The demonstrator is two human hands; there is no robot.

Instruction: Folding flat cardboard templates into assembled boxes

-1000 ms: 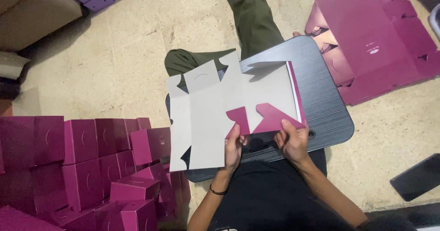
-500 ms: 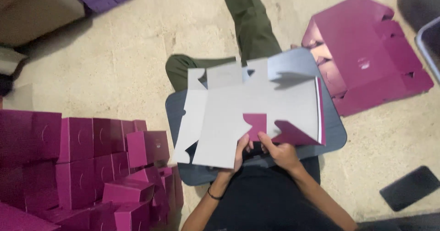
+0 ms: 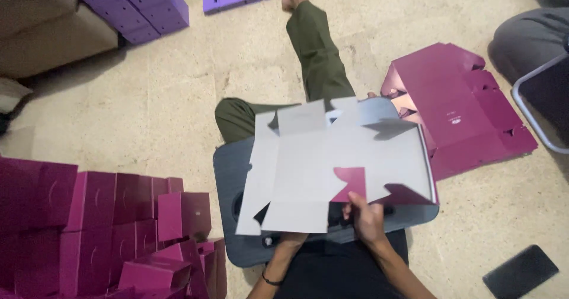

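A flat cardboard box blank [image 3: 314,162], grey on its inner face and magenta on the outer, lies tilted over a dark grey lap tray [image 3: 228,174] on my legs. My right hand [image 3: 366,221] pinches the blank's near edge beside a folded-up magenta flap [image 3: 351,183]. My left hand [image 3: 289,240] reaches under the blank's near left flap. Its fingers are hidden beneath the card, and a dark band sits on the wrist.
Folded magenta boxes [image 3: 101,216] are piled at my left. A stack of flat magenta blanks [image 3: 456,109] lies on the floor at right. Purple boxes [image 3: 142,2] sit at the far left. A dark phone [image 3: 520,271] lies lower right. Another person's leg [image 3: 527,32] is upper right.
The blank has shifted left and flattened over the tray. My right hand has slid toward the middle of its near edge; my left hand has gone under the flap.
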